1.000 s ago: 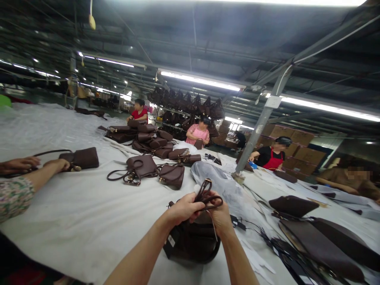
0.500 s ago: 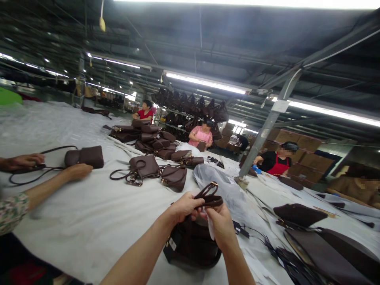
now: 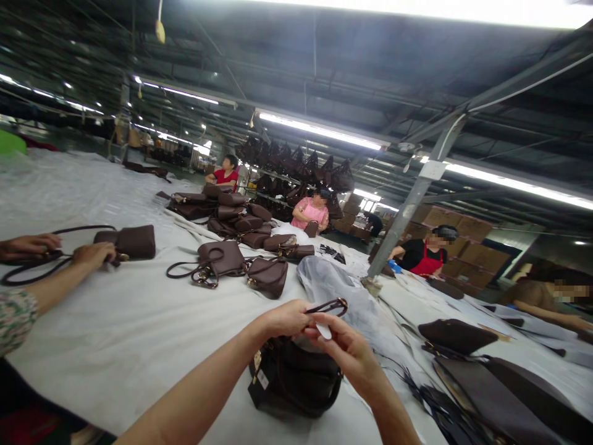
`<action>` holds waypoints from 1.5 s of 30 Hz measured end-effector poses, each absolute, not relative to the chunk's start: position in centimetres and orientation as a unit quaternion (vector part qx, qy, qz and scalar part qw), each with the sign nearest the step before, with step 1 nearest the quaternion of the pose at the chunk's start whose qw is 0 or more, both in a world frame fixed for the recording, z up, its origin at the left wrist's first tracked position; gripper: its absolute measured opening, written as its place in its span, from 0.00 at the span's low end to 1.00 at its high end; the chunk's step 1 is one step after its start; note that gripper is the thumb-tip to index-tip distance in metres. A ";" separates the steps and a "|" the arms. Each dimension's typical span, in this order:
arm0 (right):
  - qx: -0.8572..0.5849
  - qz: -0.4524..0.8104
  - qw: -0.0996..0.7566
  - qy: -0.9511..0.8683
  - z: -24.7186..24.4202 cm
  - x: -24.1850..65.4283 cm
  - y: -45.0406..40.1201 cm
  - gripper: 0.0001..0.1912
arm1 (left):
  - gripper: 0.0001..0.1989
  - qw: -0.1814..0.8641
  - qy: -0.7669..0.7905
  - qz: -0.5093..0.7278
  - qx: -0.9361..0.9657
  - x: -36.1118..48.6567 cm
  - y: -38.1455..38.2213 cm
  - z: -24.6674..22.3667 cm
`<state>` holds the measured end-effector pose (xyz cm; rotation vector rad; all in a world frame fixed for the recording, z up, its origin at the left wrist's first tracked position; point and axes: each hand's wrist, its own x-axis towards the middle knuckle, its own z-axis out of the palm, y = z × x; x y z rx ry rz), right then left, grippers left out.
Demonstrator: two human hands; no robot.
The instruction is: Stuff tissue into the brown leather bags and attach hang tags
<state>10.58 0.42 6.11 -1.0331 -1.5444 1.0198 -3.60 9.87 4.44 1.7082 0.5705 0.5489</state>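
Observation:
Directly before me a dark brown handbag [image 3: 306, 377] stands on the white-covered table [image 3: 185, 352]. A black tag [image 3: 259, 383] with a white label hangs at its left side. Above the bag, my left hand [image 3: 290, 316] is closed around a folded brown strap [image 3: 331, 305], whose looped end with a gold-coloured fitting sticks out to the right. My right hand [image 3: 345, 343] meets the left one and pinches a small white slip [image 3: 323, 331] between thumb and fingers. The fingers of both hands partly cover each other.
At left, a co-worker's hands [image 3: 95, 253] handle another brown bag [image 3: 134, 241]. Several brown bags [image 3: 245, 225] lie piled farther back. A clear plastic bag [image 3: 328, 290] lies beyond my hands. Black tags with cords [image 3: 440, 402] and brown bags [image 3: 500, 389] lie at right, near a metal post [image 3: 403, 222].
The strap's loops, raised and spread before, now lie lower and flatter. My right hand has turned, showing the white slip at its fingertips. The co-worker's near hand has moved left along the other bag.

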 end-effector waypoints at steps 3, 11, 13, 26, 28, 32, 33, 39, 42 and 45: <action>-0.453 0.336 0.534 -0.630 6.5 11.0 1.0 0.20 | 0.07 0.582 0.215 0.218 0.754 -3.7 9.7 5.0; -0.479 0.412 0.577 -0.517 6.6 11.1 2.0 0.29 | 0.08 0.554 0.240 0.172 0.778 -4.6 9.2 6.6; -0.498 0.420 0.531 -0.543 6.9 11.0 2.0 0.34 | 0.08 0.535 0.237 0.167 0.793 -4.5 9.3 6.6; -0.528 0.430 0.491 -0.543 6.8 10.2 1.8 0.27 | 0.09 0.432 0.265 0.198 0.839 -4.0 9.0 5.7; -0.535 0.437 0.498 -0.524 6.7 10.1 1.7 0.27 | 0.09 0.405 0.271 0.201 0.850 -3.9 9.0 5.6; -0.518 0.481 0.517 -0.482 6.3 10.4 1.7 0.25 | 0.09 0.364 0.274 0.203 0.867 -3.9 9.2 5.5; -0.509 0.492 0.524 -0.473 6.1 10.5 1.8 0.24 | 0.09 0.357 0.273 0.200 0.870 -3.8 9.2 5.4; -0.484 0.466 0.592 -0.446 4.8 9.9 2.2 0.22 | 0.09 0.316 0.288 0.193 0.883 -3.5 8.5 5.7; -0.447 0.451 0.631 -0.445 4.2 9.6 2.3 0.20 | 0.11 0.299 0.294 0.195 0.887 -3.4 8.2 5.9; -0.423 0.476 0.629 -0.445 3.8 9.7 2.0 0.19 | 0.11 0.283 0.306 0.187 0.890 -3.6 8.1 5.9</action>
